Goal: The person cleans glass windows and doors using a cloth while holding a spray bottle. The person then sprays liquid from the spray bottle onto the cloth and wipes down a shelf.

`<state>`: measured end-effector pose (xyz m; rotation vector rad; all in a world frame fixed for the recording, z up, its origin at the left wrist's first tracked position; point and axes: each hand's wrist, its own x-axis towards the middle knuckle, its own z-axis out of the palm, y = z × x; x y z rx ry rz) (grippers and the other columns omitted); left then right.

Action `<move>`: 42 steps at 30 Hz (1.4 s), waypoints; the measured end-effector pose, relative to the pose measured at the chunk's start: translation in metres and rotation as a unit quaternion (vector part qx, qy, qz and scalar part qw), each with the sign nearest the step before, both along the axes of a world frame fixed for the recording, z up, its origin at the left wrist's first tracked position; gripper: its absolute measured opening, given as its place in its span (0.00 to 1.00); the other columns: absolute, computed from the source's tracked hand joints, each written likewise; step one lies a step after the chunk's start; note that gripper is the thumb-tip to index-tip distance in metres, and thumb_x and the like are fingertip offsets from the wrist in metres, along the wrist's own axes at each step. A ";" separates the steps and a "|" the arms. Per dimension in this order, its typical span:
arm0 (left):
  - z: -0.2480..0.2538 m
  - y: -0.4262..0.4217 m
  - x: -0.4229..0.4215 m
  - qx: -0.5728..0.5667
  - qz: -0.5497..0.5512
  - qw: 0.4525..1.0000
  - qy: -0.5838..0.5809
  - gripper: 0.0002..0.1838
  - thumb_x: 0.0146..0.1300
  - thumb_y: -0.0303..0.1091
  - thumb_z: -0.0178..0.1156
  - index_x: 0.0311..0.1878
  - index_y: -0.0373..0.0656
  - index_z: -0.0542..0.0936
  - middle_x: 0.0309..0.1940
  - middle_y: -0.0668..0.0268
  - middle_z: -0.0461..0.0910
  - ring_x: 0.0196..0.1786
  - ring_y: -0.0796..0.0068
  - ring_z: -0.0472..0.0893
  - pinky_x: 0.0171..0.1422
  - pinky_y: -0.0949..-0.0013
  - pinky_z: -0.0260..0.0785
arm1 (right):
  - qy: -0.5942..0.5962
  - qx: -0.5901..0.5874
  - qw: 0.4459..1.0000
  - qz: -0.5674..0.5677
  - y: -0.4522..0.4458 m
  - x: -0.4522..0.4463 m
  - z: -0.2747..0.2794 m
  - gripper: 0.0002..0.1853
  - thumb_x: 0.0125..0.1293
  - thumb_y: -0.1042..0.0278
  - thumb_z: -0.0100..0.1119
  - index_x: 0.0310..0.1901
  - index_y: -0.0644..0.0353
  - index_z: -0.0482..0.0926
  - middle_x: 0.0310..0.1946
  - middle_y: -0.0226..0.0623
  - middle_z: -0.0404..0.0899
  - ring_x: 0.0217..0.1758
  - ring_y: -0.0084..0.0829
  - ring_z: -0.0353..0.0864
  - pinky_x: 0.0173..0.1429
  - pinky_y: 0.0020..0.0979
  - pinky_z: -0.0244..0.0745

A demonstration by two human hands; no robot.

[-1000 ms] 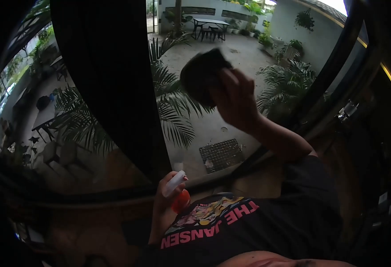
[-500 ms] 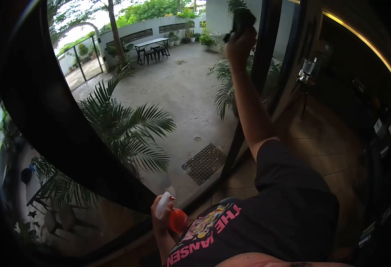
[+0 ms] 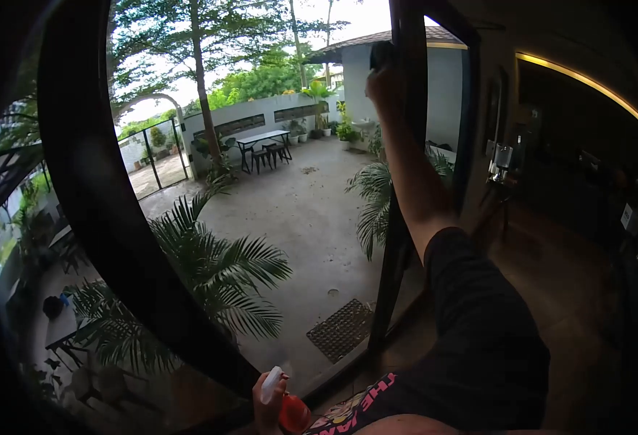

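Wiping seems in hand beside the window frame (image 3: 410, 65): right hand (image 3: 386, 90) clenches a dark cloth (image 3: 382, 55), left hand (image 3: 263, 407) grasps a spray bottle (image 3: 294, 414); another stroke needs even pressure.

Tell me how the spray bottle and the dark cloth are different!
The spray bottle is bright red-orange with a white top, but the dark cloth looks dark all over. The spray bottle is down low by the shirt, while the dark cloth is way up high by the door or window frame. Both are being held: the bottle in the left hand, the cloth in the right hand.
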<state>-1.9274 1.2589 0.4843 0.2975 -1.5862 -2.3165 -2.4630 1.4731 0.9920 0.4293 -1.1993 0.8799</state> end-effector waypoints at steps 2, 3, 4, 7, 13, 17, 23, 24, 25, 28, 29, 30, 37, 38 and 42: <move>-0.015 0.006 0.006 0.043 0.000 0.999 -0.027 0.27 0.67 0.51 0.66 0.59 0.38 0.78 0.47 0.60 0.82 0.36 0.70 0.81 0.32 0.67 0.72 | 0.087 0.043 0.995 0.029 -0.063 0.098 0.000 0.21 0.59 0.80 0.56 0.56 0.66 0.72 0.47 0.53 0.75 0.48 0.57 0.75 0.53 0.51 0.73; -0.009 0.014 0.008 0.039 0.005 0.999 -0.035 0.27 0.67 0.51 0.66 0.59 0.38 0.78 0.47 0.60 0.82 0.36 0.70 0.81 0.32 0.67 0.72 | 0.134 0.095 0.985 0.062 -0.092 0.130 -0.010 0.23 0.58 0.79 0.56 0.58 0.62 0.72 0.49 0.54 0.74 0.48 0.53 0.73 0.50 0.50 0.73; 0.004 0.026 0.003 -0.102 0.021 0.994 0.030 0.28 0.68 0.51 0.65 0.60 0.37 0.77 0.47 0.60 0.81 0.36 0.71 0.80 0.33 0.67 0.72 | 0.111 0.208 0.965 0.114 -0.112 0.169 -0.029 0.24 0.60 0.77 0.56 0.59 0.58 0.73 0.53 0.54 0.72 0.50 0.49 0.70 0.52 0.48 0.72; 0.022 0.043 -0.001 -0.371 0.060 0.914 0.156 0.31 0.68 0.52 0.65 0.63 0.36 0.74 0.49 0.60 0.81 0.37 0.73 0.79 0.36 0.68 0.73 | 0.329 0.396 0.854 0.074 -0.140 0.231 -0.087 0.25 0.62 0.74 0.63 0.62 0.61 0.74 0.52 0.46 0.74 0.51 0.39 0.73 0.53 0.41 0.74; -0.061 0.008 0.103 -0.149 0.106 0.981 0.066 0.29 0.69 0.53 0.63 0.58 0.33 0.77 0.48 0.61 0.81 0.41 0.74 0.79 0.44 0.69 0.73 | 0.081 0.183 0.964 0.174 -0.102 0.137 0.019 0.18 0.64 0.78 0.61 0.56 0.59 0.78 0.42 0.47 0.83 0.43 0.44 0.87 0.44 0.41 0.84; -0.024 0.025 0.115 -0.080 0.156 0.984 0.019 0.22 0.67 0.46 0.65 0.52 0.36 0.78 0.43 0.64 0.82 0.38 0.79 0.79 0.41 0.73 0.73 | 0.164 0.117 0.978 0.051 -0.182 0.164 0.014 0.16 0.70 0.79 0.47 0.57 0.70 0.75 0.52 0.58 0.78 0.49 0.47 0.79 0.51 0.48 0.74; -0.020 -0.007 0.076 -0.073 0.168 0.978 0.098 0.22 0.66 0.47 0.66 0.50 0.36 0.79 0.42 0.64 0.82 0.35 0.80 0.80 0.39 0.75 0.73 | 0.261 0.366 0.893 0.004 -0.269 0.316 -0.118 0.20 0.68 0.73 0.58 0.61 0.61 0.75 0.61 0.49 0.67 0.52 0.35 0.68 0.49 0.34 0.77; -0.017 -0.012 0.074 -0.091 0.174 0.977 0.084 0.24 0.65 0.49 0.66 0.50 0.36 0.79 0.42 0.64 0.82 0.35 0.79 0.80 0.39 0.75 0.72 | 0.288 0.386 0.876 0.012 -0.260 0.304 -0.098 0.20 0.66 0.73 0.60 0.60 0.63 0.75 0.58 0.49 0.69 0.49 0.36 0.71 0.47 0.35 0.78; -0.011 -0.019 0.067 -0.109 0.182 0.974 0.076 0.25 0.65 0.50 0.66 0.50 0.36 0.79 0.43 0.63 0.82 0.35 0.79 0.80 0.39 0.75 0.72 | 0.321 0.405 0.856 0.017 -0.253 0.290 -0.070 0.21 0.65 0.73 0.61 0.59 0.64 0.75 0.56 0.50 0.71 0.47 0.38 0.73 0.46 0.36 0.79; -0.022 -0.043 0.052 -0.089 0.179 0.976 0.088 0.27 0.65 0.53 0.66 0.50 0.35 0.79 0.42 0.62 0.82 0.35 0.78 0.80 0.41 0.76 0.72 | 0.285 0.303 0.908 -0.040 -0.239 0.249 0.037 0.20 0.64 0.72 0.63 0.57 0.65 0.75 0.49 0.52 0.75 0.41 0.43 0.79 0.38 0.40 0.80; -0.025 -0.054 0.045 -0.060 0.163 0.981 0.085 0.28 0.65 0.53 0.66 0.50 0.34 0.79 0.42 0.61 0.82 0.35 0.78 0.80 0.42 0.76 0.72 | 0.272 0.271 0.920 -0.079 -0.235 0.249 0.070 0.20 0.64 0.70 0.62 0.57 0.64 0.75 0.50 0.51 0.75 0.43 0.42 0.80 0.38 0.40 0.80; -0.022 -0.064 0.038 -0.068 0.163 0.980 0.096 0.28 0.65 0.53 0.66 0.50 0.34 0.79 0.42 0.61 0.82 0.35 0.78 0.80 0.42 0.76 0.72 | 0.279 0.261 0.920 -0.085 -0.247 0.240 0.100 0.20 0.64 0.70 0.62 0.57 0.64 0.75 0.50 0.51 0.75 0.43 0.42 0.80 0.38 0.40 0.80; 0.017 -0.111 -0.007 -0.214 0.059 0.959 0.174 0.29 0.68 0.51 0.64 0.57 0.33 0.76 0.47 0.61 0.82 0.40 0.75 0.80 0.40 0.71 0.75 | 0.233 0.181 0.954 0.051 -0.319 0.322 0.143 0.22 0.62 0.74 0.48 0.59 0.64 0.74 0.57 0.57 0.73 0.52 0.57 0.75 0.49 0.52 0.76; 0.016 -0.111 -0.010 -0.221 0.050 0.959 0.172 0.29 0.68 0.51 0.64 0.57 0.33 0.76 0.47 0.61 0.82 0.40 0.75 0.80 0.40 0.71 0.75 | 0.259 0.140 0.954 0.061 -0.329 0.322 0.141 0.23 0.61 0.73 0.48 0.59 0.63 0.74 0.59 0.56 0.72 0.53 0.57 0.75 0.49 0.52 0.77; 0.013 -0.112 -0.023 -0.208 0.045 0.955 0.205 0.26 0.70 0.46 0.64 0.61 0.35 0.75 0.50 0.61 0.82 0.45 0.75 0.82 0.45 0.72 0.75 | 0.298 0.210 0.931 -0.015 -0.283 0.302 0.140 0.24 0.60 0.74 0.48 0.60 0.62 0.74 0.59 0.56 0.72 0.53 0.55 0.76 0.50 0.52 0.77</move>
